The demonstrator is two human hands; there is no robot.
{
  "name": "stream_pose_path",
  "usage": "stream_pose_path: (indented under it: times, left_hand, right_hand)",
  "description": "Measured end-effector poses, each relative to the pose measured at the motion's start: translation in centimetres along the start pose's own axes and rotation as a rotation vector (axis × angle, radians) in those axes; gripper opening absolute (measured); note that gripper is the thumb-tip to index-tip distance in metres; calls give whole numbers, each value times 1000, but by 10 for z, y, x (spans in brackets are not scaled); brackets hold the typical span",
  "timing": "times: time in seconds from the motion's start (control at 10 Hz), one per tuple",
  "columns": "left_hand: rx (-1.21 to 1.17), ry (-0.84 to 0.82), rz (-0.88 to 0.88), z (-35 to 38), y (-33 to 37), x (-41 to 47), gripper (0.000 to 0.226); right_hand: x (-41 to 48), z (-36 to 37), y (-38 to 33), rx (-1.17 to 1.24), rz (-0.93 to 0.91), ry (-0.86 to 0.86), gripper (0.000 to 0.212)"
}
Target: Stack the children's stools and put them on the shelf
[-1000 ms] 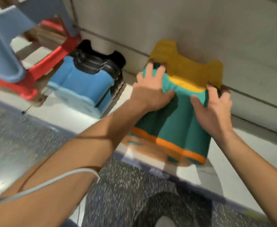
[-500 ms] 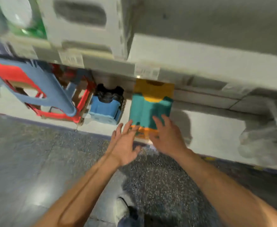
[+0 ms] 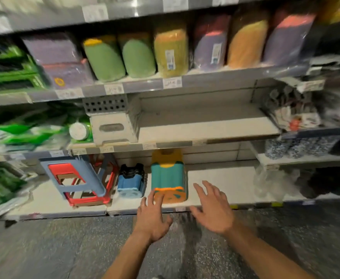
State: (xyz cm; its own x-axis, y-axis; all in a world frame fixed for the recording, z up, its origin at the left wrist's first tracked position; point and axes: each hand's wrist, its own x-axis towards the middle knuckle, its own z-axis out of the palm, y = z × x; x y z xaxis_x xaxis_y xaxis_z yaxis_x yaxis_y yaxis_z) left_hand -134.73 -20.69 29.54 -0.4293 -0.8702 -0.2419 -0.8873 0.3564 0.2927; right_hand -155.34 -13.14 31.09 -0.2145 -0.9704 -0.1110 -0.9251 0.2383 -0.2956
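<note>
A stack of children's stools [image 3: 168, 177], teal with an orange band and a yellow one at the far end, lies on its side on the bottom shelf [image 3: 219, 186]. Left of it lies a smaller blue and black stack [image 3: 131, 181]. My left hand [image 3: 152, 217] hovers in front of the shelf edge, fingers spread, its fingertips overlapping the orange end in view. My right hand [image 3: 213, 208] is also spread, just right of the teal stack and apart from it. Both hands hold nothing.
A larger grey-blue and red stool stack [image 3: 78, 181] lies at the left of the bottom shelf. A white step stool [image 3: 112, 122] stands on the shelf above, with bare shelf to its right. Packaged goods fill the upper shelves. Speckled floor lies below.
Both hands let go of the teal stack and pulled back from the shelf. The view has risen and backed away, so more shelves show.
</note>
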Motion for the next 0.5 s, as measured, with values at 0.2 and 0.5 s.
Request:
stream_pose_path:
  times: [0.2,0.5]
  left_hand:
    - [91,129,110,-55,62,-95,88]
    - [140,203,148,-136,95,-196,88]
  right_hand:
    - [-107,-75,-5,11,30,3,78]
    - [-204,-152,-49,22,-45,52,74]
